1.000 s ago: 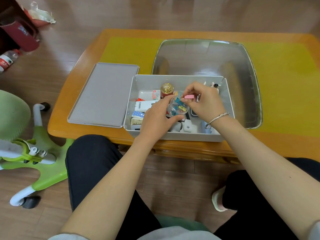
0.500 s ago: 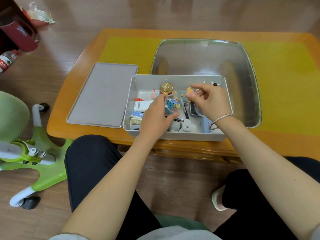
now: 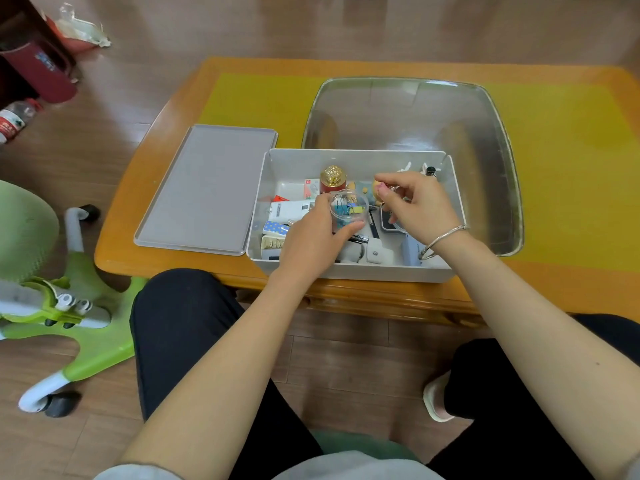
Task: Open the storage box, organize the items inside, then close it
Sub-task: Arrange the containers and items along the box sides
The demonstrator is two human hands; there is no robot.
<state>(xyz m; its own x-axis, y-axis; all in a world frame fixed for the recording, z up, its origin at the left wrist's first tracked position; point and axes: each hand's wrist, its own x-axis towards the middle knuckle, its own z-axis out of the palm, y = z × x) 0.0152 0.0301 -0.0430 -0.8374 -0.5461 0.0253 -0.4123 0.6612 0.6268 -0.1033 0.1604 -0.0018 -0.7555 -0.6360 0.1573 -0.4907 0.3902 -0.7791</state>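
Observation:
The light grey storage box (image 3: 353, 270) stands open on the table's near edge, with its flat grey lid (image 3: 207, 188) lying to its left. My left hand (image 3: 311, 242) grips a clear round container (image 3: 348, 209) of coloured binder clips over the box. Just right of the container, my right hand (image 3: 417, 207) pinches a small item with wire handles between thumb and fingertips; what it is I cannot tell. Inside the box are a gold-topped red jar (image 3: 333, 176), a white device (image 3: 289, 210), a black pen (image 3: 372, 227) and a small white case (image 3: 377, 252).
A large shiny metal tray (image 3: 485, 150) sits right behind the box on a yellow mat (image 3: 259, 98) on the wooden table (image 3: 138, 244). A green wheeled chair base (image 3: 86, 327) stands on the floor to my left, with a water bottle (image 3: 14, 119) farther back.
My right hand held a pink clip over the clear container, then moved right toward the back of the box; the pink clip no longer shows. My left hand keeps the container.

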